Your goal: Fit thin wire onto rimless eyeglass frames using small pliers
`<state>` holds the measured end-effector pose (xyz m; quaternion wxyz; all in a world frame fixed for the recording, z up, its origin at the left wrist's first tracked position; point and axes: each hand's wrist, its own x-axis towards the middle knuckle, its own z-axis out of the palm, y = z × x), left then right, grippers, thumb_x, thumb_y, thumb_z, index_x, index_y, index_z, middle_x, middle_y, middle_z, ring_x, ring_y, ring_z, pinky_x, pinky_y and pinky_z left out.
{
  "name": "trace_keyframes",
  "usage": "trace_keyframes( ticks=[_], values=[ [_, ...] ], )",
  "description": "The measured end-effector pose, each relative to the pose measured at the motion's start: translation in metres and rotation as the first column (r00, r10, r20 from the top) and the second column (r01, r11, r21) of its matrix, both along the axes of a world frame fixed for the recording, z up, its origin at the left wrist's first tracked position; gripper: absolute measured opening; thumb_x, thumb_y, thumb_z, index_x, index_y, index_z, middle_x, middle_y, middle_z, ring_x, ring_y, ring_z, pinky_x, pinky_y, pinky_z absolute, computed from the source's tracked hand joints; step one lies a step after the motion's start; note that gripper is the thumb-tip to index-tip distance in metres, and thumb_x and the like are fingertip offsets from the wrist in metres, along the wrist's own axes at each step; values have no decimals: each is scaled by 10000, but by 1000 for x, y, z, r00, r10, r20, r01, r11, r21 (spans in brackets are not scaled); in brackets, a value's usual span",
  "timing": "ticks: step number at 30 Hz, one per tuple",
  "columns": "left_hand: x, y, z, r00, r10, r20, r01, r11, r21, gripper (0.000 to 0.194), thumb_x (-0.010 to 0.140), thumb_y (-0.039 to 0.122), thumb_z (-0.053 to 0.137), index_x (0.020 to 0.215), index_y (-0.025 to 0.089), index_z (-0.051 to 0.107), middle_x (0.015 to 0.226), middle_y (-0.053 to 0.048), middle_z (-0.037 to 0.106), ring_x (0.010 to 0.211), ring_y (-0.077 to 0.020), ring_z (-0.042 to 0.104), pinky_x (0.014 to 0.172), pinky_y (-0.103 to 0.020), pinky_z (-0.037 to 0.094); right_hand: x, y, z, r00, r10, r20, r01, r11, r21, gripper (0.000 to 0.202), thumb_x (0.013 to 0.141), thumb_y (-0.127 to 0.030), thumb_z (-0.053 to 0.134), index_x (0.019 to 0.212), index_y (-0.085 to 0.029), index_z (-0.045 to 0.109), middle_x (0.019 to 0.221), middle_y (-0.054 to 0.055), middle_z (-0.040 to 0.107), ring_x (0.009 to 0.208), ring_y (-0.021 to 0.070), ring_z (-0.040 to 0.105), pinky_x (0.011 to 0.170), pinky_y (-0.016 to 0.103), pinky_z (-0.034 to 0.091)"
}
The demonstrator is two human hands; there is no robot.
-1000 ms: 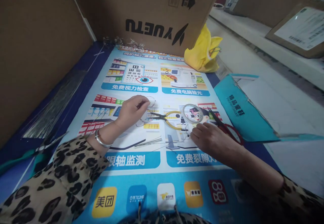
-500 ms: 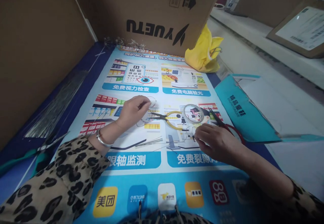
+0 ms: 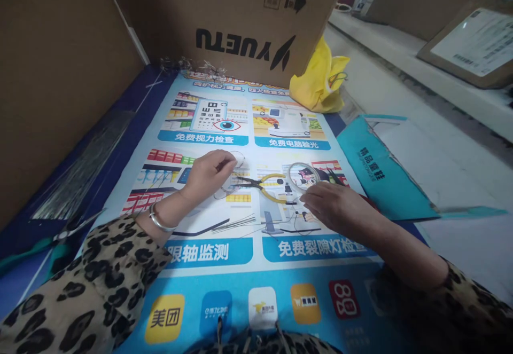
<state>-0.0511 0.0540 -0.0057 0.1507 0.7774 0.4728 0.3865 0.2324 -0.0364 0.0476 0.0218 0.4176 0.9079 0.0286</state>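
My left hand (image 3: 210, 172) is closed in a pinch on a thin wire (image 3: 241, 157), which curves out in faint loops beside the fingertips. Yellow-handled pliers (image 3: 272, 186) lie on the printed sheet between my hands, jaws pointing toward the left one. My right hand (image 3: 334, 204) is closed too, with fingertips pressed together just below a roll of clear tape (image 3: 301, 177); whatever is in them is too small to make out. Red-handled scissors (image 3: 333, 177) are mostly covered by that hand. Several loose straight wires (image 3: 234, 225) rest nearer to me.
A bundle of thin wires (image 3: 84, 164) and green-handled scissors (image 3: 60, 239) lie at the left. Cardboard boxes (image 3: 236, 1) wall off the back and left. A yellow bag (image 3: 318, 84) and a torn teal box (image 3: 372, 172) stand at the right. Small wire pieces (image 3: 208, 71) sit far back.
My right hand has moved up and slightly left, closer to the tape roll, and now covers more of the red-handled scissors. The left hand keeps its pinch. The view has shifted a little.
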Motion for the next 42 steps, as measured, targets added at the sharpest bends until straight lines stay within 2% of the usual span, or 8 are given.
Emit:
trace_keyframes(
  ticks=[5, 15, 18, 22, 26, 33, 37, 42],
  values=[
    [0, 0, 0, 1000, 3, 2, -3, 1000, -3, 98, 788, 241, 547, 784, 186, 628, 707, 12, 636, 644, -110, 562, 634, -215, 430, -12, 8, -3, 966, 52, 252, -69, 996, 58, 166, 813, -52, 464, 746, -138, 589, 723, 70, 592, 674, 159, 479, 602, 289, 303],
    [-1, 1, -1, 1000, 9, 20, -9, 1000, -1, 96, 786, 244, 550, 783, 187, 628, 707, 11, 632, 640, -109, 554, 639, -221, 426, -21, 9, -4, 925, 47, 378, -104, 986, 132, 174, 799, -38, 478, 732, -141, 602, 686, 70, 598, 646, 184, 504, 554, 299, 241],
    [0, -1, 2, 999, -4, 51, 4, 1000, 12, 102, 790, 242, 547, 786, 182, 629, 725, 1, 638, 668, -116, 559, 659, -229, 428, -20, 8, 4, 944, -80, 322, 15, 979, 201, 165, 782, -44, 484, 700, -144, 586, 684, 70, 598, 639, 179, 502, 554, 293, 241],
    [10, -15, 14, 978, -41, 202, 63, 993, -103, 149, 811, 294, 537, 822, 177, 629, 813, -24, 657, 706, -121, 571, 682, -239, 438, -29, 7, 15, 955, -284, 86, 236, 902, 362, 181, 806, -142, 465, 656, -161, 563, 634, 56, 578, 596, 162, 480, 534, 288, 227],
    [23, -39, 29, 938, -216, 271, 296, 905, -304, 245, 846, 376, 492, 934, 186, 620, 855, -28, 661, 764, -130, 580, 697, -247, 439, -51, 11, 11, 958, -283, -55, 284, 895, 344, 174, 810, -181, 445, 709, -156, 585, 695, 64, 613, 637, 167, 506, 548, 285, 249],
    [36, -56, 28, 936, -280, 213, 345, 848, -402, 204, 804, 364, 552, 796, 172, 622, 683, 5, 617, 616, -103, 511, 588, -225, 399, -74, 18, -11, 941, -271, -205, 329, 874, 357, 165, 805, -215, 446, 704, -165, 567, 678, 55, 596, 649, 169, 521, 561, 284, 258],
    [37, -54, 23, 947, -210, 243, 300, 849, -435, 146, 819, 236, 510, 742, 178, 620, 646, 18, 616, 613, -92, 541, 617, -217, 411, -77, 19, -17, 885, -278, -374, 357, 920, 162, 123, 774, -189, 470, 685, -172, 553, 676, 29, 596, 645, 145, 529, 571, 259, 297],
    [34, -50, 17, 930, -100, 355, 286, 804, -522, 175, 829, 294, 514, 766, 171, 621, 605, 12, 599, 574, -98, 556, 615, -231, 434, -77, 19, -20, 638, -490, -594, 323, 871, -371, 91, 773, -208, 494, 693, -196, 535, 591, -40, 548, 530, 87, 478, 502, 204, 327]
  ],
)
